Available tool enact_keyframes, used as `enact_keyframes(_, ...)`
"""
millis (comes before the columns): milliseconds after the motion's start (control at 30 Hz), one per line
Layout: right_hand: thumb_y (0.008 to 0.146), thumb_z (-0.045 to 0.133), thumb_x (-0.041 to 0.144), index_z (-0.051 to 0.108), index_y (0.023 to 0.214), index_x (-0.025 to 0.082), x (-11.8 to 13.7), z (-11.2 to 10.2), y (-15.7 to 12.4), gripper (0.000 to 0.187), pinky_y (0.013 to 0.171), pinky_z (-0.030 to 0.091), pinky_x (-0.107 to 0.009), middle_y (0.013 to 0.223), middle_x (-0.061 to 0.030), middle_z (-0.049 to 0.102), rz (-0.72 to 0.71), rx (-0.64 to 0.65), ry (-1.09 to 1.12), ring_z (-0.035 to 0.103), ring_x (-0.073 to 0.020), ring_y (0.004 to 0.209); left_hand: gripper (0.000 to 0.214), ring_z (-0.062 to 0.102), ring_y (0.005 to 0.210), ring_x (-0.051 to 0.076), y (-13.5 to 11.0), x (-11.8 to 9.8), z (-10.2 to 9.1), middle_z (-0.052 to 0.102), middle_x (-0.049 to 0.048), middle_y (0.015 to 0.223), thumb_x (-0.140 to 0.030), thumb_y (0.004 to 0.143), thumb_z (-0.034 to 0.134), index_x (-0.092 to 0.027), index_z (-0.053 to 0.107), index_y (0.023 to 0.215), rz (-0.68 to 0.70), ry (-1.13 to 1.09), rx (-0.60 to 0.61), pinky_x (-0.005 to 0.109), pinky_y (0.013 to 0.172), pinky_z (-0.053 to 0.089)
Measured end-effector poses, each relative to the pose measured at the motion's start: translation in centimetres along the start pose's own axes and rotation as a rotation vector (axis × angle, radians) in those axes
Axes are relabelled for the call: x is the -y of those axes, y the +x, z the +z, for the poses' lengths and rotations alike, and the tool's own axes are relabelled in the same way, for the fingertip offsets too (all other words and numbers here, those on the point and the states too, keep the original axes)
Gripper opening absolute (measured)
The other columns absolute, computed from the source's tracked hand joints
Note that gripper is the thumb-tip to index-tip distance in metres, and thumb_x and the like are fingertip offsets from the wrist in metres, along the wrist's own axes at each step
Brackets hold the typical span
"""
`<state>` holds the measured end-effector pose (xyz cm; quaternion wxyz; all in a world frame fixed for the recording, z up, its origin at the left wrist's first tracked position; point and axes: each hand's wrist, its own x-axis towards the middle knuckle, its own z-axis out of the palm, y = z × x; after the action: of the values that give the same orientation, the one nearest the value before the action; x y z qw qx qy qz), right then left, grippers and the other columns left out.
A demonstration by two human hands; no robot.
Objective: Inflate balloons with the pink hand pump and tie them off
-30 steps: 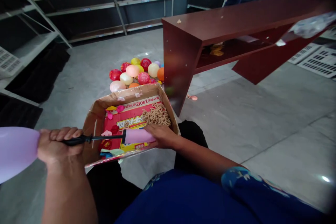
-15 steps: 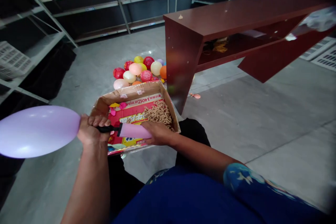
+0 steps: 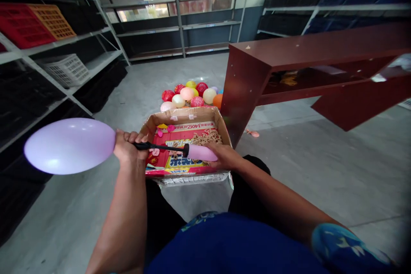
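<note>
A light purple balloon (image 3: 70, 146), blown up to an oval, sticks out to the left of my left hand (image 3: 130, 145). That hand is closed round the black end of a balloon pump (image 3: 201, 153) where the balloon's neck meets it; the neck itself is hidden by the fingers. My right hand (image 3: 224, 156) grips the far end of the pump's pink barrel. Between the hands a thin black rod shows. Beneath the pump sits a cardboard box (image 3: 182, 115) holding curly tan pieces (image 3: 208, 137) and several small uninflated balloons (image 3: 162, 126).
Several inflated balloons (image 3: 187, 93) lie on the floor beyond the box. A dark red wooden desk (image 3: 244, 90) stands at the right, with a loose deflated balloon (image 3: 253, 133) near its foot. Metal shelves (image 3: 105, 30) with a white basket (image 3: 69, 70) line the left.
My hands have drawn apart, so the pump's black rod shows at greater length. The balloon looks about the same size. My view has tilted up and turned left.
</note>
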<state>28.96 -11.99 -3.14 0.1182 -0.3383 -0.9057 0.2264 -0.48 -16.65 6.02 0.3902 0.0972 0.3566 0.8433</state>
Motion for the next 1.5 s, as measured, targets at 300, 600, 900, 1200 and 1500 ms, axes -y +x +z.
enact_keyframes(300,0.073,0.064,0.033,0.047,0.123,0.017,2.6,0.0,0.5,0.054,0.077,0.043,-0.032,0.117,-0.0118,0.06,-0.052,-0.041,-0.074,0.058,-0.0246,0.098,0.039,0.027,0.036,0.006,-1.3,0.9,0.0,0.023,-0.0079,0.047,-0.031,0.082,0.051,-0.02,0.021,0.059,-0.017,-0.054,-0.006,0.021,0.038,0.028)
enact_keyframes(600,0.074,0.063,0.044,0.046,0.12,0.02,5.0,1.4,0.8,0.055,0.071,0.043,-0.032,0.11,-0.0105,0.063,0.038,0.035,-0.062,0.061,-0.0252,0.092,0.043,0.029,0.035,0.006,-2.7,4.8,0.0,0.023,-0.0085,0.046,-0.038,0.085,0.052,-0.02,0.022,0.06,-0.145,0.015,0.015,0.021,0.039,0.03)
enact_keyframes(900,0.074,0.063,0.045,0.044,0.127,0.026,5.5,0.4,0.6,0.06,0.07,0.045,-0.031,0.118,-0.0062,0.062,0.023,0.029,0.032,0.061,-0.0254,0.098,0.036,0.024,0.034,0.007,-0.5,0.3,0.8,0.021,-0.0074,0.044,-0.025,0.086,0.042,-0.019,0.017,0.059,-0.141,0.064,0.094,0.021,0.038,0.026)
enact_keyframes(1200,0.074,0.064,0.05,0.048,0.12,0.021,1.5,1.5,-0.2,0.057,0.074,0.046,-0.032,0.114,-0.0092,0.062,-0.001,0.039,0.039,0.061,-0.0254,0.097,0.034,0.023,0.035,0.007,1.6,-0.5,-0.7,0.021,-0.0072,0.044,-0.022,0.086,0.038,-0.018,0.015,0.061,-0.067,0.057,0.033,0.021,0.039,0.023)
enact_keyframes(1500,0.076,0.062,0.052,0.046,0.119,0.022,2.3,2.3,2.7,0.055,0.072,0.046,-0.033,0.111,-0.0088,0.063,0.009,-0.021,0.015,0.061,-0.0258,0.094,0.037,0.024,0.037,0.006,0.8,4.3,0.2,0.022,-0.0073,0.046,-0.026,0.084,0.045,-0.019,0.018,0.06,-0.118,0.004,0.137,0.022,0.04,0.024)
